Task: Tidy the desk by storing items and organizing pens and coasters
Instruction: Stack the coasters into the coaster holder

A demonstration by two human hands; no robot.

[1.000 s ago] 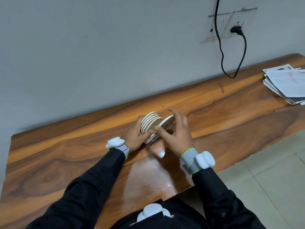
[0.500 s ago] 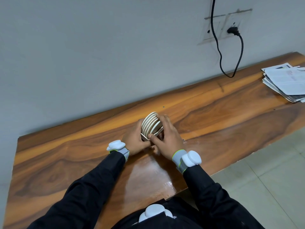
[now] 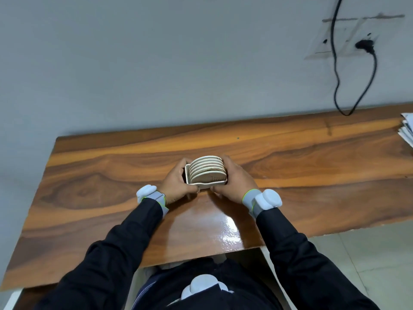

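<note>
Hidden: we cannot see the far wall or the underside of the holder, since the coasters and both hands cover them.
Cut off: the stack of papers at the far right runs out of view, and the black cable leaves past the top edge.
Hard to make out: the far coasters crowd together, so our count is loose.
Counts: we see one holder, about seven coasters, two hands, two grey wristbands with white pods, one wall socket plate and one plug.
Look: the holder is a small white open box; the coasters are round, pale cream with a brown centre, standing on edge in a row.
Place: the holder sits mid-counter, between the hands.
Fingers: the left hand and the right hand wrap the holder's left and right sides, fingers curled round it and thumbs on the near wall.
</note>
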